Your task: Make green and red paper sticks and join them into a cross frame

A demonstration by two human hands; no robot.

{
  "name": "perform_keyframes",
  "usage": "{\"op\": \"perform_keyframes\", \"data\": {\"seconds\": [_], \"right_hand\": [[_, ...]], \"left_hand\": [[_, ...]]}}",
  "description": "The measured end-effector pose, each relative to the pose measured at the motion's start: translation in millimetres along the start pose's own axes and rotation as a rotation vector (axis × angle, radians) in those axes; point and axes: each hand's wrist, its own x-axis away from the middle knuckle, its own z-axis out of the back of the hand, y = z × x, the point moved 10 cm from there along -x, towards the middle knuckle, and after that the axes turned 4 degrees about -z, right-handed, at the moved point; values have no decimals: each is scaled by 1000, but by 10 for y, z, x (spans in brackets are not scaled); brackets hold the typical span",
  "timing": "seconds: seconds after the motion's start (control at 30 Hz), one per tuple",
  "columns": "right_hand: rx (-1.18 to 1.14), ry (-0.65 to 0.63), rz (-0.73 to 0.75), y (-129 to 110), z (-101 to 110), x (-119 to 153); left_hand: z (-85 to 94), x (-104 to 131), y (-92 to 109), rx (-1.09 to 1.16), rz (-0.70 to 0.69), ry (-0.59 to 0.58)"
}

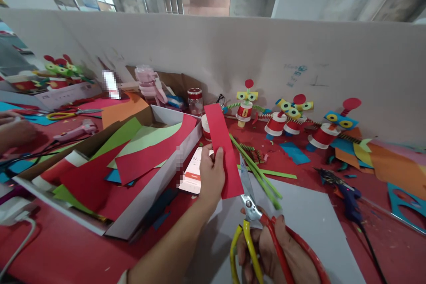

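My left hand (pixel 212 169) is closed on a long red paper strip (pixel 222 142), pinching its left edge between thumb and fingers. The strip stands tilted above the table. In my right hand (pixel 278 248) are scissors (pixel 249 204) with one yellow handle and one red handle. Their blades point up and away from me, next to the strip's lower right edge. Whether the blades touch the paper I cannot tell. Beneath both hands lies a large white sheet (pixel 306 213), with several thin green paper strips (pixel 256 171) at its far side.
To the left stands a white box (pixel 123 226) of coloured paper. A lit phone (pixel 192 177) lies beside it. Paper-cup figures (pixel 244 111) line the back partition. A blue glue gun (pixel 348 204) is at right; another person's hand (pixel 16 131) shows at far left.
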Motion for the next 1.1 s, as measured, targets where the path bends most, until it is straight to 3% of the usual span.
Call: {"op": "perform_keyframes", "data": {"seconds": [0.13,0.43,0.7,0.93,1.1], "right_hand": [[-14,0,22,-68,-12,-17],[41,11,92,-128,27,26],[-23,-50,133,-231,-54,-5],[-22,-97,159,-301,-71,40],[-35,-89,179,-277,4,23]], "left_hand": [[-74,62,-6,25,28,-32],[-46,31,-13,88,68,-23],[-234,221,-39,123,113,-113],[-145,175,27,123,45,-55],[-267,337,-46,163,143,-116]]}}
